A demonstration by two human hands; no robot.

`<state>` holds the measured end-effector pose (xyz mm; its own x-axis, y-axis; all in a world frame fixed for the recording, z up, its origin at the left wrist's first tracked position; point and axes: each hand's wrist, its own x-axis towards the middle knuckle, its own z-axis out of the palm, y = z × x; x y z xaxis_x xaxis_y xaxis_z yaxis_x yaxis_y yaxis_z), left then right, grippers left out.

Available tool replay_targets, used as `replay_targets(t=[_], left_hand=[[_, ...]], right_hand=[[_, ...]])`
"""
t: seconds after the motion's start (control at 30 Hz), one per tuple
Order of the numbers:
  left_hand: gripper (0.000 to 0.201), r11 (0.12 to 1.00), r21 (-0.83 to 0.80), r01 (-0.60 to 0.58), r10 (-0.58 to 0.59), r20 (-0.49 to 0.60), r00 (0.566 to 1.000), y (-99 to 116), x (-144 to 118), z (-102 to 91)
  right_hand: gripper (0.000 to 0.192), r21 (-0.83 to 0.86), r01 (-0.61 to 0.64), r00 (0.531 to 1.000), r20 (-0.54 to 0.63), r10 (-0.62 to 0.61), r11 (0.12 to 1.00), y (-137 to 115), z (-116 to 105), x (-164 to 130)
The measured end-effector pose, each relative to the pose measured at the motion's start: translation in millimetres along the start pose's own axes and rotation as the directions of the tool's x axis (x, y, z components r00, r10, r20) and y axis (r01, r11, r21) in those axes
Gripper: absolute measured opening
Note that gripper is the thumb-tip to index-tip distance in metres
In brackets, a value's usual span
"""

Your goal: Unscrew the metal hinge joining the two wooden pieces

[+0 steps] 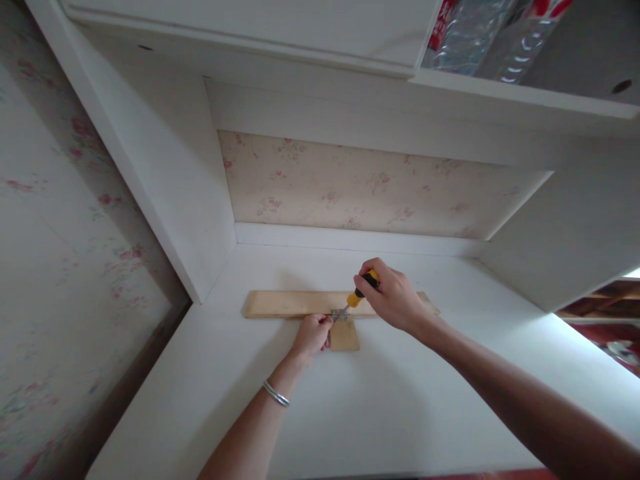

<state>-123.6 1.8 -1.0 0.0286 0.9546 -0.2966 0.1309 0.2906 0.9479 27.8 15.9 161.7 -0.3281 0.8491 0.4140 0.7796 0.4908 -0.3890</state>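
A long, light wooden board [285, 303] lies across the white desktop, with a small wooden block [345, 335] against its near edge. Over the joint between them sits a small metal hinge [339, 314]. My right hand [393, 293] is wrapped around the handle of a yellow and black screwdriver [356, 297], tilted so its tip comes down at the hinge. Close beside the hinge, my left hand [313, 335] has thumb and fingers pinched together near the tip. Whatever sits between those fingertips is too small to make out.
The white desktop [390, 400] runs beneath a low overhead cabinet [260, 30], with side panels at left [165, 173] and right [565, 227]. Clear plastic bottles [470, 33] stand on the upper right shelf. Flowered wallpaper [325, 187] covers the back.
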Motion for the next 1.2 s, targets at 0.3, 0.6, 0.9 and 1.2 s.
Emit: replay_targets(t=[0.3, 0.6, 0.9, 1.2], left_hand=[[0.025, 1.0, 0.006, 0.0, 0.0, -0.01, 1.0, 2.3, -2.1, 1.4], [0.027, 0.996, 0.085, -0.028, 0.032, -0.041, 0.999, -1.8, 0.8, 1.2], [0.03, 0.995, 0.092, -0.027, 0.032, -0.057, 0.998, -3.7, 3.1, 1.3], [0.028, 0.995, 0.093, -0.031, 0.039, -0.078, 0.996, -1.2, 1.2, 0.9]], right_hand=[[0.015, 0.007, -0.043, 0.999, -0.017, 0.043, 0.999, 9.7, 1.2, -5.9], [0.017, 0.014, -0.062, 0.998, -0.03, 0.063, 0.998, 14.3, 2.2, -3.9], [0.015, 0.002, -0.036, 0.999, -0.025, 0.036, 0.999, 10.7, -0.5, -7.4], [0.017, 0.006, -0.07, 0.997, -0.027, 0.07, 0.998, 16.0, 1.0, -6.4]])
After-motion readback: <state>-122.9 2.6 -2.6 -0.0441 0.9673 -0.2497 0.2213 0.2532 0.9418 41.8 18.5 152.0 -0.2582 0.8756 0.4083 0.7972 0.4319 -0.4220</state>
